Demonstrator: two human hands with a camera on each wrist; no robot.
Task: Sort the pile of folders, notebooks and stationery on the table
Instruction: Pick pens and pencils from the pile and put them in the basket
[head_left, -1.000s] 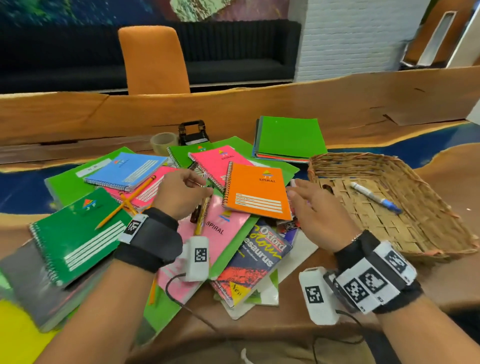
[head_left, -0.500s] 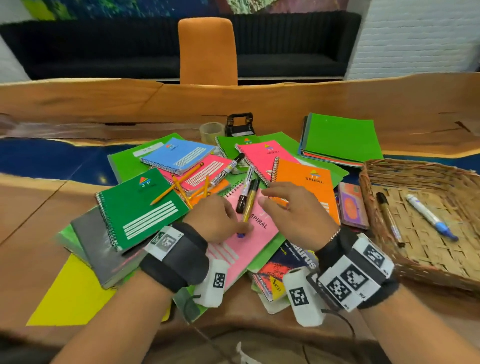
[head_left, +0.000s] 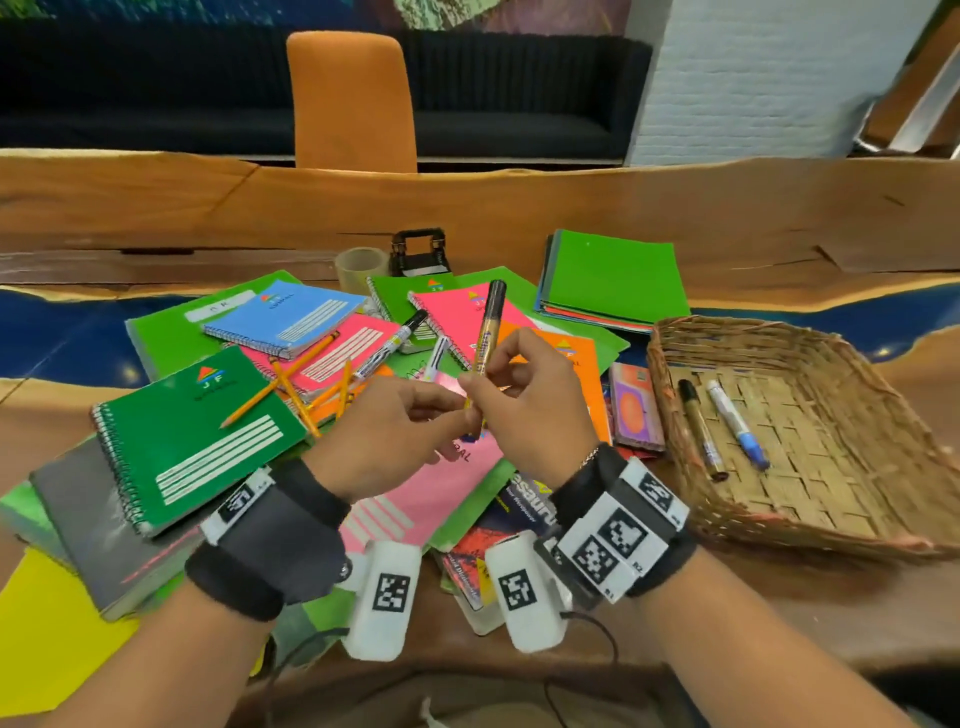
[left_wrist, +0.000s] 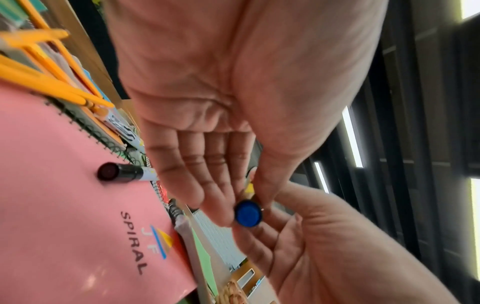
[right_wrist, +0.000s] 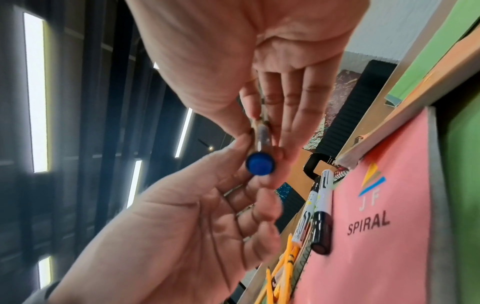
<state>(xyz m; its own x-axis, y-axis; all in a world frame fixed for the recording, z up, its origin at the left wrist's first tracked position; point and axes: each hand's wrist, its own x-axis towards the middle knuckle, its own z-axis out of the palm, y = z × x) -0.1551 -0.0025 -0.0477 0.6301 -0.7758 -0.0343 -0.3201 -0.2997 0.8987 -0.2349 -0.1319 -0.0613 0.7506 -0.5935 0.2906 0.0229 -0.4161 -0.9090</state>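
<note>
5 markers (head_left: 487, 332), approx 4 pencils (head_left: 291, 389), 1 basket (head_left: 779, 525), 1 tape roll (head_left: 361, 266).

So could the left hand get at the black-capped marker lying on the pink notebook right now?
Probably not at once: the left hand pinches the lower end of the gold marker along with the right hand. The black-capped marker itself lies uncovered, close ahead.

A gold-barrelled marker (head_left: 487, 332) with a black cap and a blue end stands nearly upright above the pile. Beneath it lie spiral notebooks — a pale pink one (head_left: 436, 483), orange (head_left: 566, 374), green (head_left: 192, 436) — plus loose yellow pencils (head_left: 291, 384).
</note>
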